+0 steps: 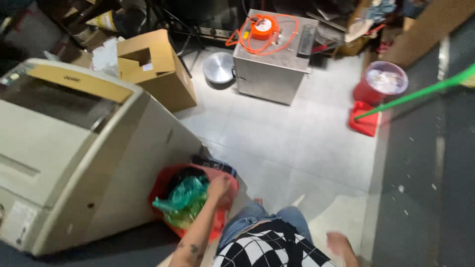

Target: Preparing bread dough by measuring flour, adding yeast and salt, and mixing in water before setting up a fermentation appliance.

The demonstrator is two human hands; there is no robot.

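The left hand [219, 187] reaches down to the rim of a red bin [159, 187] that stands on the floor just beside a big beige machine [74, 148]. The fingers curl over the rim at about three o'clock on the bin's mouth, closed on its edge as far as the blur allows. Inside the bin sits a crumpled green plastic bag [184, 198] over something dark, filling it nearly to the top.

The right hand [339, 244] hangs low at five o'clock in the view, blurred, touching nothing; whether its fingers are spread or closed I cannot tell.

The bin looks like thin plastic with a soft liner: light in itself, likely to flex where it is pinched, and the bag inside will slide and rustle, not hold shape. The rim is the firmest place to take hold; a grip on opposite sides would keep it level.

At eleven o'clock from the bin stands a cardboard box [156, 69]; at one o'clock a metal cabinet [272, 64] with an orange cable reel [262, 27] on top. Further right, at two o'clock, are a red bucket [380, 84] and a green broom handle [420, 94].
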